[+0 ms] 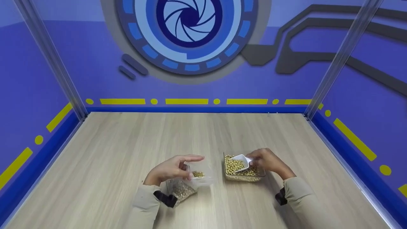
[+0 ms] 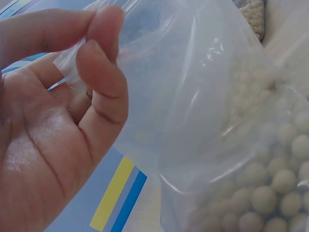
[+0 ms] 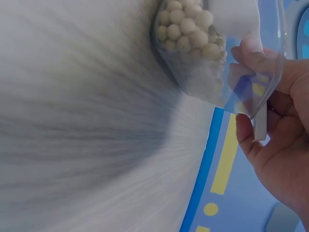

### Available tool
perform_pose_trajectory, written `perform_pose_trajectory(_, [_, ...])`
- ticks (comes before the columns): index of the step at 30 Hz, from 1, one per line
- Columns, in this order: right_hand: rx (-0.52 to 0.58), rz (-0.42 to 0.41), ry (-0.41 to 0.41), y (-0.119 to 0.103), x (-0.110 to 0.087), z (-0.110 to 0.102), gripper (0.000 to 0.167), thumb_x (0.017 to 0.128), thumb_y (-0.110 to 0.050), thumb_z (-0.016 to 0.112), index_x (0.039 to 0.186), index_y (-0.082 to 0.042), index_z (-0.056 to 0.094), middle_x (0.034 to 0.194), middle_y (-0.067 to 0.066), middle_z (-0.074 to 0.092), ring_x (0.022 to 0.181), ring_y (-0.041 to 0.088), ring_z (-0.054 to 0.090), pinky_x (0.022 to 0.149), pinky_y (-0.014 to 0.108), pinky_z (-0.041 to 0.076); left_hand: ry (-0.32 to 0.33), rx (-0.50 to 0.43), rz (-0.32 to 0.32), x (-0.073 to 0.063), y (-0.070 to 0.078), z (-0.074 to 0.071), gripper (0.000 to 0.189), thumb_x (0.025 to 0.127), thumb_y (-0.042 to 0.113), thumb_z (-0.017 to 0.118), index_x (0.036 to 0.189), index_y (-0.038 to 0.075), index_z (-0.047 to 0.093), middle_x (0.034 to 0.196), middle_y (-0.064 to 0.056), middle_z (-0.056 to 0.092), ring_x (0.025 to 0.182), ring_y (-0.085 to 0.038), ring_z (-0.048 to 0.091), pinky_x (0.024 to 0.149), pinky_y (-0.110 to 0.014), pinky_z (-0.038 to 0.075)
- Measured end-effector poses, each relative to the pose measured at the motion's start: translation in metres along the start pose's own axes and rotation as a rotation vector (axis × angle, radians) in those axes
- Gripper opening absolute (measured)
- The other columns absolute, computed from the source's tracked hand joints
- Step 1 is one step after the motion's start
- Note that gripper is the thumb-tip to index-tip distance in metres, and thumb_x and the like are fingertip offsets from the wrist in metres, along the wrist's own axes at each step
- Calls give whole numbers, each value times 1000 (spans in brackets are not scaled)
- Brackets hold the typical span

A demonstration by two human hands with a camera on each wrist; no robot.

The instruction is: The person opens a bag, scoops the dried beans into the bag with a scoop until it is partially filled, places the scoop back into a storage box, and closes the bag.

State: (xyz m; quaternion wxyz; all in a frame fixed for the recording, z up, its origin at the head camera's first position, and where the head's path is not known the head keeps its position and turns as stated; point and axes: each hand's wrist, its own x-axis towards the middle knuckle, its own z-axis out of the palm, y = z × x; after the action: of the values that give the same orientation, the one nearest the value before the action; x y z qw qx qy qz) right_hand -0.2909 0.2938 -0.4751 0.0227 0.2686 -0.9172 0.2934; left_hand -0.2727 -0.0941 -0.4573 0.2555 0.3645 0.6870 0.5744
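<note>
Beige sleeve [image 1: 144,200] nearest, then a filled bag [image 1: 184,190] on the surface [image 1: 109,178]. Between that and a rectangular container [image 1: 231,177], the left hand [image 1: 173,167] pinches the edge of a clear bag [image 1: 207,180], judged light, limp and slippery, best held there, with pale round beans [image 1: 198,174] inside. Beyond, the right hand [image 1: 267,159] grips a scoop [image 1: 245,161], probably stiff, by its handle; white, it sits over the container's beans.

White scoop [image 1: 243,160] (partly hidden)
</note>
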Motion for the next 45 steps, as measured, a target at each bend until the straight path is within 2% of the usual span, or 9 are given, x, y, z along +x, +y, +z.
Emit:
perform_pose_trajectory(4, [-36, -19, 44, 0, 2, -2, 22, 72, 7, 71, 92, -1, 77, 86, 10, 74, 77, 20, 64, 67, 28, 50, 6, 12, 4, 1, 1, 0, 66, 83, -10, 59, 145, 4, 42, 152, -18, 36, 58, -1, 50, 62, -18, 50])
perform_pose_trajectory(7, [-50, -10, 32, -1, 2, -3, 23, 72, 5, 73, 94, 0, 77, 87, 10, 75, 75, 18, 60, 67, 27, 48, 5, 22, 0, 1, 0, 0, 66, 83, -9, 60, 145, 4, 41, 152, -18, 36, 58, -1, 51, 62, -18, 50])
perform_pose_trajectory(14, [-3, 26, -109, -4, 5, -6, 26, 81, 0, 69, 106, 2, 73, 99, 16, 73, 86, 20, 63, 70, 27, 49, 9, 10, -13, 2, 0, 1, 67, 83, -9, 59, 145, 4, 41, 151, -17, 37, 59, -1, 52, 63, -19, 51])
perform_pose_trajectory(17, [29, 40, -167, -6, 5, -8, 26, 85, -1, 66, 111, 5, 70, 101, 17, 72, 83, 17, 60, 69, 26, 48, 6, -11, -24, 3, 0, 2, 67, 82, -11, 56, 146, 5, 41, 152, -17, 36, 62, -2, 56, 64, -20, 51])
perform_pose_trajectory(23, [85, 91, -254, -10, 4, -9, 29, 91, -6, 61, 117, 7, 66, 105, 18, 69, 84, 16, 56, 70, 27, 47, 7, 14, -32, 3, 0, 3, 65, 84, -11, 52, 146, 6, 41, 152, -17, 36, 68, -3, 59, 66, -21, 51])
perform_pose_trajectory(29, [40, 110, -232, -9, 1, -7, 35, 88, -8, 65, 119, 8, 64, 110, 21, 68, 86, 17, 57, 69, 28, 46, 1, 7, -31, 2, -2, 4, 65, 85, -11, 53, 146, 6, 41, 153, -17, 35, 67, -3, 58, 65, -20, 50])
perform_pose_trajectory(40, [69, 44, -143, -2, -1, -4, 26, 84, -6, 68, 109, 2, 72, 94, 13, 72, 79, 12, 57, 67, 25, 46, 7, 5, -33, 2, 0, 4, 67, 83, -14, 49, 146, 7, 40, 153, -16, 35, 69, -3, 61, 66, -20, 52])
perform_pose_trajectory(45, [77, 52, -110, 1, -2, -3, 25, 82, -4, 69, 106, -2, 74, 94, 11, 72, 79, 12, 56, 68, 25, 46, 6, -3, -30, 2, 0, 4, 67, 83, -13, 50, 146, 7, 40, 153, -16, 35, 69, -2, 61, 66, -20, 52])
